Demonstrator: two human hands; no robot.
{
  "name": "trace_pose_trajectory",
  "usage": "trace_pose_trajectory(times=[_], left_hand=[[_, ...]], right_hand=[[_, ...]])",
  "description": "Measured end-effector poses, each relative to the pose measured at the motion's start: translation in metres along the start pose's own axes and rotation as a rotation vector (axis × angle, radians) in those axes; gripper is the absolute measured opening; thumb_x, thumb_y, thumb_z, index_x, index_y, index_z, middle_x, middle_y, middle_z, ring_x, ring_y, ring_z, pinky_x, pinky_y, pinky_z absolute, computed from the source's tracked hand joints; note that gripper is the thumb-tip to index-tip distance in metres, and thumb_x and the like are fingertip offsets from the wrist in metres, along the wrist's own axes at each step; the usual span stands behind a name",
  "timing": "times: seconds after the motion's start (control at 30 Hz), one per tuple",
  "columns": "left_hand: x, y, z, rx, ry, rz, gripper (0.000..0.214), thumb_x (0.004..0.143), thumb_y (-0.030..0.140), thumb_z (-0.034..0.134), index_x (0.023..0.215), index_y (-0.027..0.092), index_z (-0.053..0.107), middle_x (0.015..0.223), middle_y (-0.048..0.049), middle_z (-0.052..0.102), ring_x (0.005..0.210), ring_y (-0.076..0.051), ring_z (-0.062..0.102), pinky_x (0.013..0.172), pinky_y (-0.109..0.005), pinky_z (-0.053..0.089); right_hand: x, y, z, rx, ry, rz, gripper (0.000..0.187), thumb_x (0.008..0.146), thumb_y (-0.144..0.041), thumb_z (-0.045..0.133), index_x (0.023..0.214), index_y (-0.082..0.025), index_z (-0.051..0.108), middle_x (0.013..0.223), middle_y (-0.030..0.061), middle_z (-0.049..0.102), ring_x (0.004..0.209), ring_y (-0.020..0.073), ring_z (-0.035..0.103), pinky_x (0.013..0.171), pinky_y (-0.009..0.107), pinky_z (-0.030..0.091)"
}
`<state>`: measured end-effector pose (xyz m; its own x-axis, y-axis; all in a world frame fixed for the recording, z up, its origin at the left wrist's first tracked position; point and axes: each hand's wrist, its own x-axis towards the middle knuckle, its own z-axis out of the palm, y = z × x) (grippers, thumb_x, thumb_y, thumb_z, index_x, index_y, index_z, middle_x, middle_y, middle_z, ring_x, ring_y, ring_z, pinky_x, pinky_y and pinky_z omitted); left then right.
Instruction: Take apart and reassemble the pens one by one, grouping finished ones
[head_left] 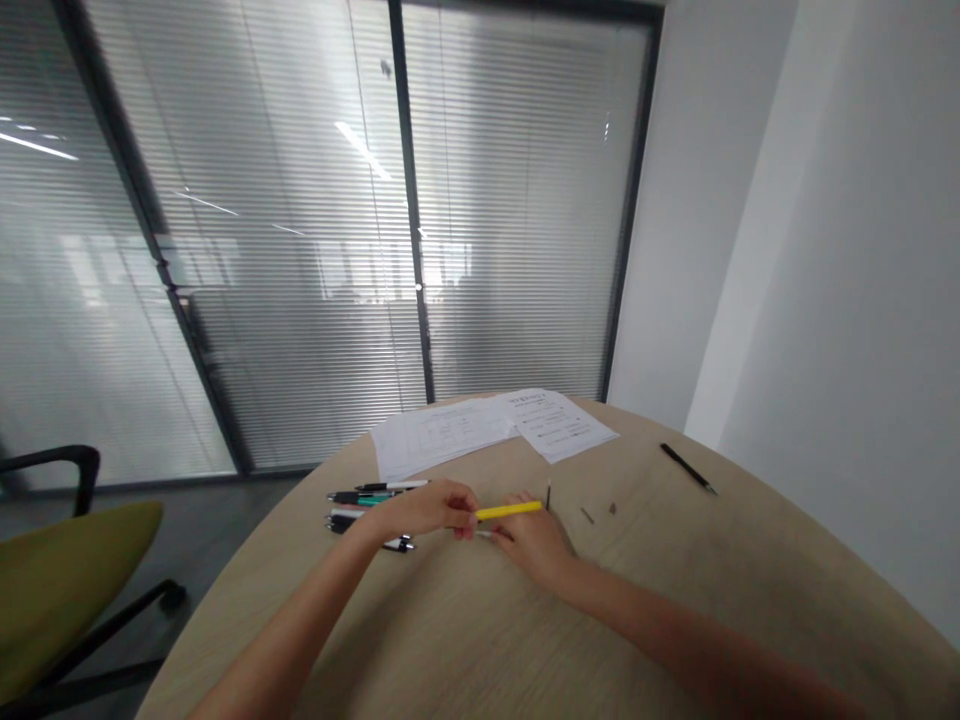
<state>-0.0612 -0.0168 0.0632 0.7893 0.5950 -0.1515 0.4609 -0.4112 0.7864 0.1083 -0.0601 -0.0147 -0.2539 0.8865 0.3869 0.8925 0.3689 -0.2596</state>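
In the middle of the table, my left hand (442, 508) pinches one end of a yellow pen-like barrel (510, 510), which points right across the back of my other hand. My right hand (529, 540) is closed beside it, with a thin whitish piece (485, 533) at its fingertips; its kind is too small to make out. Just beyond my right hand stands out a thin dark rod (548, 495), its lower part hidden. Two small parts, a thin grey one (587, 515) and a brownish one (613, 508), lie to the right.
Several pens (360, 497) lie in a loose group left of my hands, partly covered by my left forearm. Printed sheets (450, 430) rest at the far edge of the round table (465, 640). A black pen (688, 468) lies at right. A green chair (67, 580) stands at left.
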Motion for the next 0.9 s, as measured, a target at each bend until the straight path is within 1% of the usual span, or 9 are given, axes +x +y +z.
trace_pose_trajectory(times=[0.1, 0.13, 0.2, 0.3, 0.4, 0.53, 0.67, 0.73, 0.9], left_hand=[[0.003, -0.006, 0.001, 0.020, 0.006, -0.012, 0.015, 0.066, 0.029, 0.055, 0.071, 0.014, 0.057, 0.062, 0.0018, 0.058, 0.059, -0.012, 0.052, 0.059, -0.022, 0.041], [0.004, -0.008, 0.002, 0.029, 0.009, -0.019, 0.015, 0.066, 0.027, 0.055, 0.071, 0.014, 0.057, 0.062, 0.0017, 0.058, 0.058, -0.012, 0.052, 0.058, -0.022, 0.041], [0.006, -0.011, 0.006, 0.051, 0.007, -0.041, 0.013, 0.065, 0.026, 0.054, 0.071, 0.014, 0.057, 0.061, 0.0015, 0.059, 0.058, -0.012, 0.053, 0.058, -0.023, 0.041], [0.010, -0.012, 0.014, 0.062, -0.025, -0.076, 0.011, 0.065, 0.025, 0.052, 0.068, 0.015, 0.056, 0.061, 0.0016, 0.059, 0.058, -0.012, 0.054, 0.057, -0.023, 0.041], [0.014, -0.009, 0.024, 0.026, -0.079, -0.069, 0.009, 0.064, 0.021, 0.050, 0.067, 0.015, 0.056, 0.061, 0.0017, 0.060, 0.057, -0.012, 0.054, 0.057, -0.022, 0.042], [0.019, -0.004, 0.038, -0.005, -0.131, -0.062, 0.009, 0.064, 0.019, 0.050, 0.065, 0.015, 0.057, 0.060, 0.0025, 0.059, 0.058, -0.011, 0.054, 0.058, -0.022, 0.041], [0.021, 0.000, 0.047, -0.059, -0.145, -0.078, 0.010, 0.065, 0.024, 0.052, 0.067, 0.015, 0.057, 0.060, 0.0023, 0.058, 0.059, -0.012, 0.055, 0.059, -0.023, 0.041], [0.021, 0.002, 0.049, -0.087, -0.137, -0.075, 0.011, 0.066, 0.026, 0.054, 0.067, 0.015, 0.057, 0.060, 0.0019, 0.058, 0.058, -0.012, 0.054, 0.059, -0.023, 0.042], [0.020, 0.000, 0.047, -0.105, -0.137, -0.060, 0.015, 0.068, 0.030, 0.054, 0.067, 0.015, 0.058, 0.061, 0.0015, 0.059, 0.059, -0.011, 0.054, 0.059, -0.022, 0.041]], right_hand=[[-0.012, 0.012, -0.004, 0.017, 0.037, 0.020, 0.010, 0.074, -0.018, 0.056, 0.078, -0.018, 0.065, 0.086, 0.0058, 0.061, 0.088, 0.0202, 0.051, 0.077, 0.029, 0.038], [-0.018, 0.020, -0.006, 0.038, 0.060, 0.035, 0.010, 0.074, -0.018, 0.056, 0.077, -0.018, 0.065, 0.086, 0.0057, 0.061, 0.088, 0.0198, 0.051, 0.077, 0.029, 0.039], [-0.032, 0.037, -0.010, 0.088, 0.092, 0.034, 0.009, 0.074, -0.018, 0.055, 0.075, -0.019, 0.063, 0.081, 0.0034, 0.060, 0.082, 0.0176, 0.052, 0.074, 0.028, 0.040], [-0.055, 0.064, -0.017, 0.129, 0.152, 0.078, 0.008, 0.075, -0.015, 0.053, 0.073, -0.018, 0.060, 0.077, 0.0025, 0.059, 0.077, 0.0158, 0.052, 0.071, 0.028, 0.041], [-0.073, 0.080, -0.024, 0.144, 0.192, 0.104, 0.008, 0.074, -0.015, 0.051, 0.071, -0.018, 0.057, 0.072, 0.0020, 0.056, 0.069, 0.0144, 0.053, 0.065, 0.026, 0.043], [-0.083, 0.082, -0.030, 0.174, 0.235, 0.092, 0.007, 0.075, -0.015, 0.050, 0.072, -0.019, 0.055, 0.069, 0.0010, 0.055, 0.064, 0.0132, 0.052, 0.060, 0.024, 0.043], [-0.085, 0.079, -0.032, 0.196, 0.251, 0.049, 0.009, 0.077, -0.016, 0.048, 0.072, -0.019, 0.054, 0.071, 0.0015, 0.055, 0.066, 0.0133, 0.052, 0.061, 0.025, 0.043], [-0.086, 0.079, -0.033, 0.204, 0.248, 0.039, 0.009, 0.077, -0.016, 0.047, 0.073, -0.019, 0.054, 0.072, 0.0017, 0.055, 0.068, 0.0135, 0.052, 0.063, 0.025, 0.043], [-0.085, 0.079, -0.033, 0.210, 0.256, 0.078, 0.008, 0.077, -0.015, 0.048, 0.072, -0.019, 0.054, 0.070, 0.0017, 0.054, 0.066, 0.0136, 0.052, 0.062, 0.026, 0.044]])
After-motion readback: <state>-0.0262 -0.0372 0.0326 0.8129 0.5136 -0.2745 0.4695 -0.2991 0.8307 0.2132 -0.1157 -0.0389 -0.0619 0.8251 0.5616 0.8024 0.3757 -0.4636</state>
